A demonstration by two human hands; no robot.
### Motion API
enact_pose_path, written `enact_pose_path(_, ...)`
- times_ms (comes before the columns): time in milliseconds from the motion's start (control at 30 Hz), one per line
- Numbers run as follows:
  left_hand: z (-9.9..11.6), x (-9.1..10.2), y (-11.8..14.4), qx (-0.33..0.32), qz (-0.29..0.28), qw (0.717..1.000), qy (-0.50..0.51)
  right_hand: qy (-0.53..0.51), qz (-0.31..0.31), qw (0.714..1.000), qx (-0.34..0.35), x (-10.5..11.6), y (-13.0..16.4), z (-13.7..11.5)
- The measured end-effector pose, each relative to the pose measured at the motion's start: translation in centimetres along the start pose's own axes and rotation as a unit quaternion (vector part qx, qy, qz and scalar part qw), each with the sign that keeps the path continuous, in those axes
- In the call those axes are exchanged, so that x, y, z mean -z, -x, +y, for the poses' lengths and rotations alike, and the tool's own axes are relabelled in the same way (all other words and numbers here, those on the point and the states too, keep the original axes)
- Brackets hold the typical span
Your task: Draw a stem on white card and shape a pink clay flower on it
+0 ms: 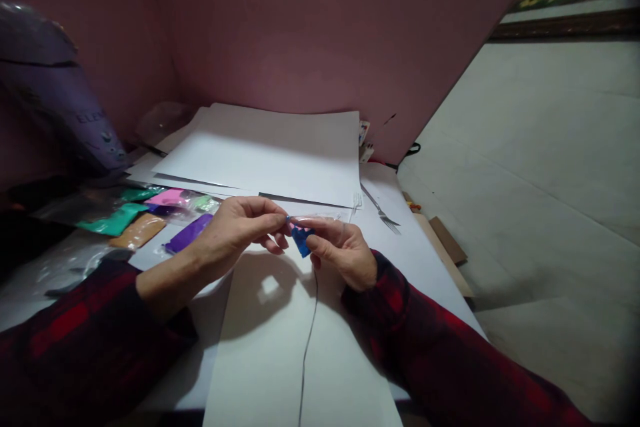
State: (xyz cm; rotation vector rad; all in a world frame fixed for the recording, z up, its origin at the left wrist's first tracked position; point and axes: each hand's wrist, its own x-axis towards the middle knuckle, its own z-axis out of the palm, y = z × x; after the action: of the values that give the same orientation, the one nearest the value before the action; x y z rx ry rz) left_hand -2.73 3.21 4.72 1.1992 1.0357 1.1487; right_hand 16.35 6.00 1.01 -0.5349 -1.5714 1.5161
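I have both hands up just above the white sheets on the counter (280, 360), meeting over a small blue packet (301, 239). My right hand (340, 250) pinches the packet from below, fingers closed narrow around its lower part, while my left hand (240, 223) grips its clear top edge between thumb and forefinger, also closed tight on it. The packet sits between the two hands, tilted, clear of the paper. I judge the step to be opening or pulling apart that top edge, so I want the pinch points near each other, a steady pull sideways, and the packet held upright enough that nothing spills onto the sheet. A thin dark cord (307, 340) runs down the paper towards me, and I keep my wrists off it. Other coloured packets (150, 213) lie to the left, and a fork (383, 213) rests beyond my right hand, well apart from it.
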Motion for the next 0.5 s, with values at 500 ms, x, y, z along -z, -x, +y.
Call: enact_pose_path(500,0.34,-0.28,0.2,0.014,0.012,0.998,-0.063,-0.012,0.03,0.999,-0.016,-0.11,0.09,0.32)
